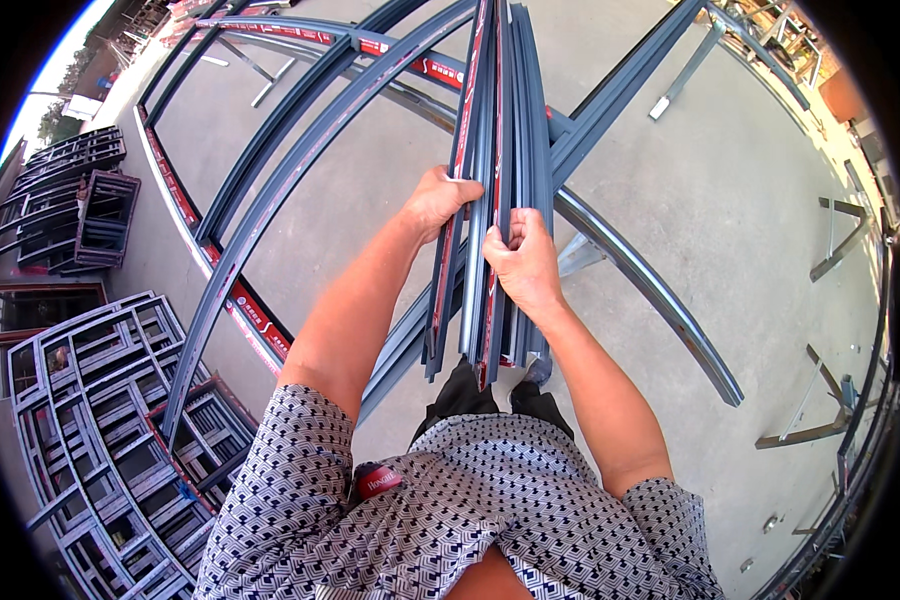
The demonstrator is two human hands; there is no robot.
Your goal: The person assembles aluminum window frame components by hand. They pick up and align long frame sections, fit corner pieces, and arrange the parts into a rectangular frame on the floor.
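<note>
Gripping a bundle of grey metal strips (495,150), left hand (438,200) and right hand (522,262) clench around it, keeping the lengths together upright.

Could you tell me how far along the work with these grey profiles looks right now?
Done: welded grey frames are stacked at the left. In hand: the left hand and right hand grip a bundle of long profiles, its near end close to the feet. Left: more long profiles lie loose on the concrete floor.
</note>
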